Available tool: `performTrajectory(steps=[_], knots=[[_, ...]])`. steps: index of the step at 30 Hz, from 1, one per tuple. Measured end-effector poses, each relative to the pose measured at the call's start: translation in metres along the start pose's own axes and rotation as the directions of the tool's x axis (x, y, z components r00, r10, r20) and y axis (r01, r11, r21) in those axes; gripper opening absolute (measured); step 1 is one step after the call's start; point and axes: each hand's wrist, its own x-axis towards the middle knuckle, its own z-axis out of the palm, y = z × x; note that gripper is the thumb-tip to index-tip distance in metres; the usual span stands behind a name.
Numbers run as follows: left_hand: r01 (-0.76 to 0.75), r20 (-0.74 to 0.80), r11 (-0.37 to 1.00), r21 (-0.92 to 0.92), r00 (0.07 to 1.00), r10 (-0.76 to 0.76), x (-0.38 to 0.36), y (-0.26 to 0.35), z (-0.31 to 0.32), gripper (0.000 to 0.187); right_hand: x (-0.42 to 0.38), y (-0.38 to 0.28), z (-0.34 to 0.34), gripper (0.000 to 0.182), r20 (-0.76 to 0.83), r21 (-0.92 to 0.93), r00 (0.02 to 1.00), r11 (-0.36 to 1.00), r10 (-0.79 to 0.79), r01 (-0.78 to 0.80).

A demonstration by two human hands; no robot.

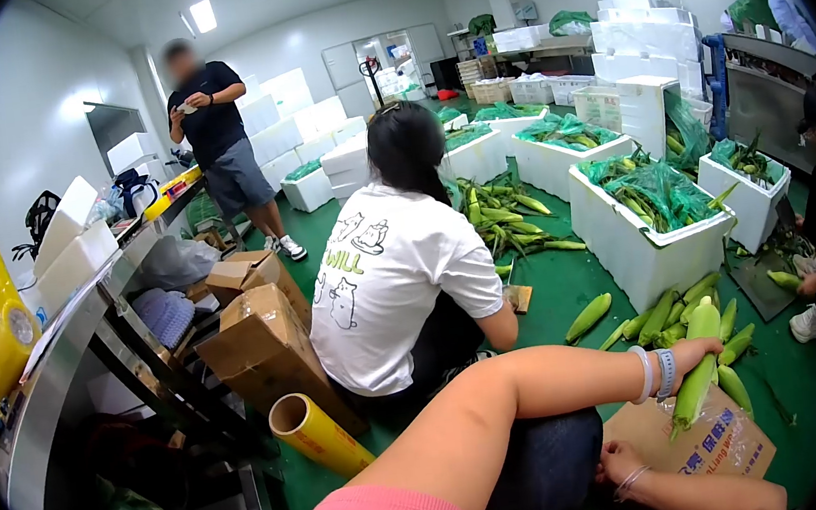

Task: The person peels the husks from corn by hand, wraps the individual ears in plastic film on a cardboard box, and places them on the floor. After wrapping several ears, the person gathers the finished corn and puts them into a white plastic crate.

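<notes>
My left hand [694, 359], with a watch and a band at the wrist, is wrapped round a large green ear of corn [693, 386] above a flat cardboard piece [741, 439]. Lower down, by the cardboard's left edge and a dark-clothed knee, my right hand [621, 460] has its fingers curled; what they hold, if anything, is hidden. Several husked ears [659, 319] lie on the green floor just beyond my left hand, and a single ear [588, 318] lies to their left.
White foam boxes [634, 251] of corn and green bags stand ahead. A person in a white shirt [402, 286] crouches close in front, beside a corn pile [505, 219]. Another crouches at right; one stands at back left. Cardboard boxes [263, 352] and a yellow roll [323, 436] are left.
</notes>
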Motion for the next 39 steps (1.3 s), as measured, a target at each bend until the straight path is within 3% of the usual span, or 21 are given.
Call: performTrajectory(steps=[7, 13, 16, 19, 22, 24, 28, 30, 31, 33, 34, 36, 39], knots=[[-0.004, -0.027, 0.999, 0.038, 1.000, 0.005, 0.002, -0.001, -0.002, 0.033, -0.007, 0.001, 0.002, 0.014, 0.028, -0.031, 1.000, 0.999, -0.014, 0.015], [-0.005, -0.025, 1.000, 0.022, 1.000, 0.005, 0.004, -0.001, -0.003, 0.034, -0.009, 0.002, 0.001, 0.012, -0.004, 0.057, 0.998, 0.997, -0.060, 0.060], [0.008, -0.026, 1.000, 0.020, 1.000, -0.008, 0.004, -0.002, -0.001, 0.034, -0.015, -0.004, 0.000, 0.010, 0.039, 0.149, 0.999, 0.989, 0.013, -0.019], [-0.001, -0.025, 0.999, 0.048, 1.000, 0.002, 0.002, -0.001, -0.001, 0.034, -0.019, -0.006, -0.002, 0.008, 0.026, 0.017, 0.999, 0.999, 0.039, -0.039], [0.004, -0.031, 0.999, 0.045, 1.000, -0.003, 0.000, 0.000, -0.001, 0.034, -0.024, -0.010, -0.002, 0.009, 0.013, 0.009, 1.000, 1.000, -0.013, 0.013], [0.021, -0.025, 0.999, 0.036, 0.999, -0.021, 0.003, 0.000, -0.002, 0.035, -0.033, -0.025, 0.000, 0.011, 0.074, 0.109, 0.993, 0.991, -0.087, 0.079], [0.033, -0.023, 0.999, 0.029, 0.999, -0.032, 0.004, 0.000, -0.002, 0.034, -0.041, -0.043, 0.000, 0.017, 0.086, 0.139, 0.991, 0.986, -0.100, 0.087], [0.030, -0.020, 0.999, 0.035, 0.999, -0.029, 0.007, -0.001, -0.004, 0.034, -0.043, -0.047, 0.000, 0.025, 0.136, 0.220, 0.962, 0.954, -0.239, 0.205], [0.031, -0.016, 0.999, 0.033, 0.999, -0.030, 0.007, -0.002, -0.003, 0.034, -0.047, -0.049, 0.001, 0.025, 0.134, 0.222, 0.962, 0.954, -0.236, 0.203], [0.024, -0.019, 0.999, 0.035, 1.000, -0.024, 0.006, -0.002, -0.001, 0.034, -0.054, -0.053, 0.006, 0.030, 0.059, 0.197, 0.927, 0.914, -0.371, 0.354], [0.017, -0.022, 0.999, 0.031, 1.000, -0.016, 0.004, -0.002, 0.001, 0.035, -0.055, -0.050, 0.006, 0.030, 0.052, 0.197, 0.929, 0.916, -0.366, 0.349], [0.031, -0.015, 0.999, 0.030, 0.999, -0.031, -0.003, 0.000, 0.004, 0.034, -0.053, -0.045, 0.007, 0.036, 0.103, 0.033, 0.873, 0.879, -0.476, 0.476], [0.054, -0.009, 0.997, 0.049, 0.999, -0.053, 0.000, 0.000, 0.004, 0.032, -0.056, -0.042, 0.005, 0.042, 0.143, -0.071, 0.817, 0.817, -0.559, 0.572]])
